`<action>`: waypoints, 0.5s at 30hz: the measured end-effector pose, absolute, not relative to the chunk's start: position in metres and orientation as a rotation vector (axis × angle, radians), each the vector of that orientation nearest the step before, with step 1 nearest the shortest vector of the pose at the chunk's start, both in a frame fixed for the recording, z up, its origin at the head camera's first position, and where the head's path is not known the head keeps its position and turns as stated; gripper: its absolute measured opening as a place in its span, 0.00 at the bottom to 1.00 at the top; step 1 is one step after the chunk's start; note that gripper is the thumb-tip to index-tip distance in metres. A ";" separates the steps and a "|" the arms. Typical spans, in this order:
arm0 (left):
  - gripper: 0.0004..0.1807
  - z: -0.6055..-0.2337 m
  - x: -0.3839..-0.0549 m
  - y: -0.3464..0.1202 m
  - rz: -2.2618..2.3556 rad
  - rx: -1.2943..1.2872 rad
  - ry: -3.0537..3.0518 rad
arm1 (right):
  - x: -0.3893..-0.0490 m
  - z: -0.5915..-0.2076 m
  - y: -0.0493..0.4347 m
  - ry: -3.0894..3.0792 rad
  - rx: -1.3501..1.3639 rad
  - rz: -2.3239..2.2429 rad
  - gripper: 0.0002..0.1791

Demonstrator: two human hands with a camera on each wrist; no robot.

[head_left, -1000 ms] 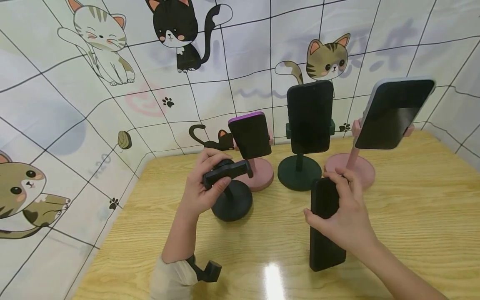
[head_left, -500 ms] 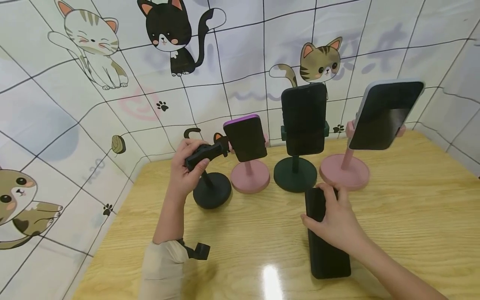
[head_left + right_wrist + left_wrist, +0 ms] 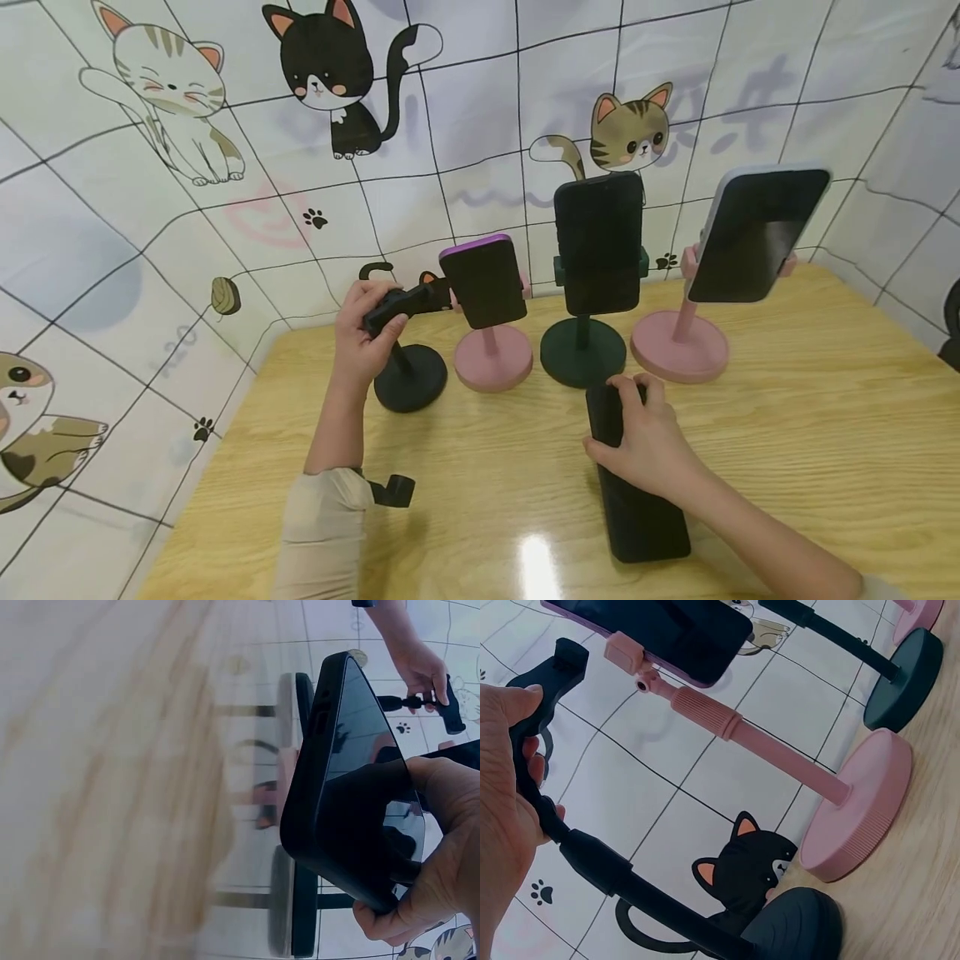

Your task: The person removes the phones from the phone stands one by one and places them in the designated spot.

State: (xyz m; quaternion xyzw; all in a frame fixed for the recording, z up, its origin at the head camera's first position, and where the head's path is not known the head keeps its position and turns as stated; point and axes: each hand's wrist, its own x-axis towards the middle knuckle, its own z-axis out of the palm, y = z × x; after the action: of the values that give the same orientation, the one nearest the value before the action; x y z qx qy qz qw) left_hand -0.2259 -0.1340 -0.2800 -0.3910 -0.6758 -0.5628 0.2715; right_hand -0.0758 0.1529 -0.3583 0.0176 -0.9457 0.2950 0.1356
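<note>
Both occupied: left hand (image 3: 366, 337) grips black stand (image 3: 410, 379) by its clamp (image 3: 411, 305) | right hand (image 3: 641, 442) holds black phone (image 3: 645, 529) toward its far end, over tabletop (image 3: 480, 492) | phone well right of stand, long axis roughly fore-and-aft; clamp's runs crosswise, slanting

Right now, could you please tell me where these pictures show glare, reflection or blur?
Head view: bright glare on the wooden table, left of the black phone; left wrist view: dim and bluish, though the black phone stand looks fairly sharp; right wrist view: the wooden table's grain looks soft and smeared, and the black phone's screen carries a dark reflection, apparently of the right hand.
</note>
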 end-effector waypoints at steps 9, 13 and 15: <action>0.15 -0.283 -0.228 -0.135 -1.530 -1.062 -1.840 | -0.085 -0.365 0.156 -2.845 -0.011 0.841 0.38; 0.15 -0.282 -0.227 -0.136 -1.544 -1.074 -1.864 | -0.089 -0.368 0.156 -2.895 -0.045 0.841 0.39; 0.15 -0.281 -0.228 -0.137 -1.546 -1.079 -1.884 | -0.091 -0.369 0.156 -2.915 -0.057 0.841 0.39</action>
State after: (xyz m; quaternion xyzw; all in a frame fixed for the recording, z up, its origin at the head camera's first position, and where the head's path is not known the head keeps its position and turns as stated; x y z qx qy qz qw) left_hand -0.2275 -0.1366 -0.2808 -0.3935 -0.6869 -0.5636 0.2360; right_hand -0.0910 0.1558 -0.3691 -0.0186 -0.9593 0.2767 0.0538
